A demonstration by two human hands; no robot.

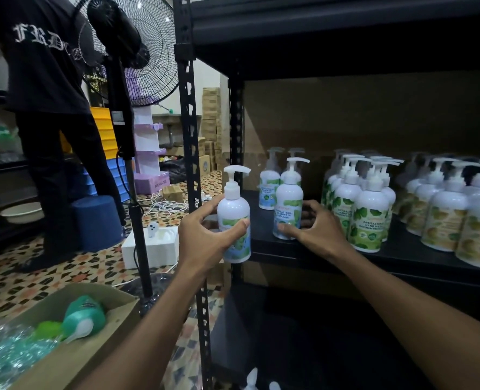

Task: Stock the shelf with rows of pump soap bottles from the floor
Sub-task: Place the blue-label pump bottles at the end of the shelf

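Pump soap bottle (84,313), green, lies on its side in a cardboard box (73,358) at the lower left of the frame, beside crumpled clear plastic (5,353). Further in, at mid-frame, the left grip (205,237) is wrapped round a white pump bottle (234,215) with a blue-green label. Its thumb lies across the front and its fingers are behind, holding the bottle upright in the air in front of the black upright post (189,136) of the shelf (261,226). Just to the right, the right grip (314,226) curls round the lower part of a matching bottle (289,201) that stands at the shelf's front edge, thumb at its base, fingers behind. Two more of this kind (268,187) stand behind it. Rightward run rows of green-leaf bottles (369,218) and, at the right edge, yellow-label bottles (444,220). Beyond the post, in the upper left, a black pedestal fan (115,29) and a person in black clothes (47,80) stand on the patterned floor (8,285).
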